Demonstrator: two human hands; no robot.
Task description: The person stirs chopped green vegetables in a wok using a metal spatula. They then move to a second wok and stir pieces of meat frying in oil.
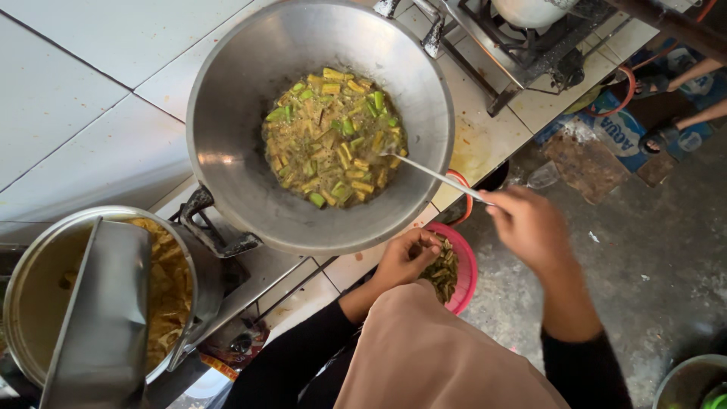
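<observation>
White tiled counter [83,113] with dark grout lines, stained yellowish near its edge. Gas stove [522,45] with a steel frame at top. Grey concrete floor [651,250], rough and patchy. Flattened cardboard [587,163] on the floor near the counter. Even daylight, soft shadows.

Blue-white printed carton [617,125] flat on floor, right of stove.

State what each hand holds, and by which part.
The right hand holds a spoon by the handle's end. The left hand pinches chopped greens over the pink bowl.
</observation>
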